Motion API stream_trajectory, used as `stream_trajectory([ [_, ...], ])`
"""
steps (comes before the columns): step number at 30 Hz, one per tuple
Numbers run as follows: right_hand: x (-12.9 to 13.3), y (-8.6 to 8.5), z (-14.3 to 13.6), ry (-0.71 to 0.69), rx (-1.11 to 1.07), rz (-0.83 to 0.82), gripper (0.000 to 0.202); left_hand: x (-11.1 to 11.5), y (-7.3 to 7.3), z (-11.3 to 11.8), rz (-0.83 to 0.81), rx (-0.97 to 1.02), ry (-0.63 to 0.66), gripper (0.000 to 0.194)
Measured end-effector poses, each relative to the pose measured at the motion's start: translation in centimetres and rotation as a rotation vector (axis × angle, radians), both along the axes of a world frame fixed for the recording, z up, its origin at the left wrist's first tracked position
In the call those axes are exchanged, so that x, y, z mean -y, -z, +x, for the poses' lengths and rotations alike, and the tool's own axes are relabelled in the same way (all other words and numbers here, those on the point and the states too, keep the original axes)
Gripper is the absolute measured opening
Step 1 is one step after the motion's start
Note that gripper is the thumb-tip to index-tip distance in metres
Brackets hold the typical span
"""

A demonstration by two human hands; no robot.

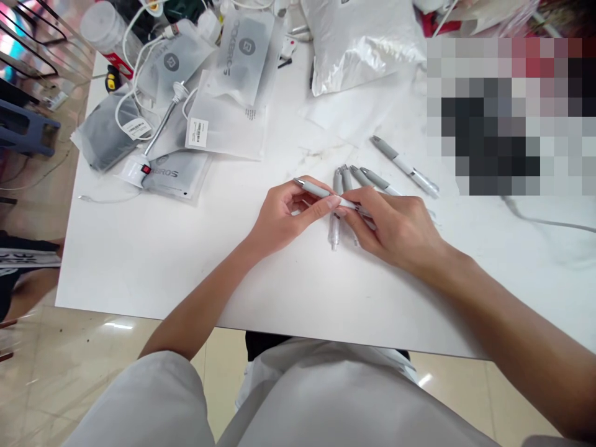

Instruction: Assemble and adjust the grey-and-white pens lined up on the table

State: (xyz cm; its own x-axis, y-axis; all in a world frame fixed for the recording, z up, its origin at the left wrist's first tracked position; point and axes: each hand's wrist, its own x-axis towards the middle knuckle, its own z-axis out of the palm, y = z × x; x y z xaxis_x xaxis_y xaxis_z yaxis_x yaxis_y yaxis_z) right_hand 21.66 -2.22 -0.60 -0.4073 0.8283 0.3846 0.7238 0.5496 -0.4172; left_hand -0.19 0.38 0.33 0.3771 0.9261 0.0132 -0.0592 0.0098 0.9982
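Between my two hands is a grey and white pen (313,187), its grey end pointing up and to the left. My left hand (286,214) pinches the grey part, with the thumb on top. My right hand (395,223) grips the white part further along, and its fingers hide the pen's other end. Several similar pens (356,177) lie fanned out on the table just behind and under my right hand, partly covered by it. A single pen (403,164) with a clear end rests apart from them, further back and to the right.
Frosted zip bags (242,56) and a white lamp holder on a metal rod (161,127) crowd the white table's (153,261) left back. A clear jar (105,31) stands behind them. A large silvery bag (363,43) lies at the back. A grey cable (549,220) runs right.
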Motion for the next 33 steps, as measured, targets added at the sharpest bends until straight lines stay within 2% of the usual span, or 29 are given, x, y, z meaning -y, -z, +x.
stream_trajectory([
  [9, 0.1, -0.8, -0.1, -0.022, 0.050, -0.068, 0.038, 0.0, -0.1, -0.1, 0.007, -0.015, -0.012, 0.031],
  [15, 0.4, -0.7, -0.3, 0.054, -0.195, -0.119, 0.031, -0.3, -0.1, -0.3, 0.008, 0.030, -0.044, 0.028],
  [18, 0.2, -1.0, -0.2, 0.052, -0.221, -0.147, 0.024, -0.4, -0.2, -0.4, 0.004, 0.037, -0.055, 0.027],
  [23, 0.1, -1.9, -0.3, 0.015, -0.265, -0.222, 0.039, -0.4, -0.4, -0.6, 0.010, 0.032, -0.028, 0.025],
  [29, 0.2, -2.0, -0.8, 0.060, -0.400, -0.229, 0.034, -0.3, -0.6, -0.6, 0.012, 0.052, -0.010, 0.024],
  [33, 0.0, -2.4, -0.7, 0.019, -0.357, -0.259, 0.044, -0.2, -0.7, -0.5, 0.008, 0.050, 0.003, 0.023],
])
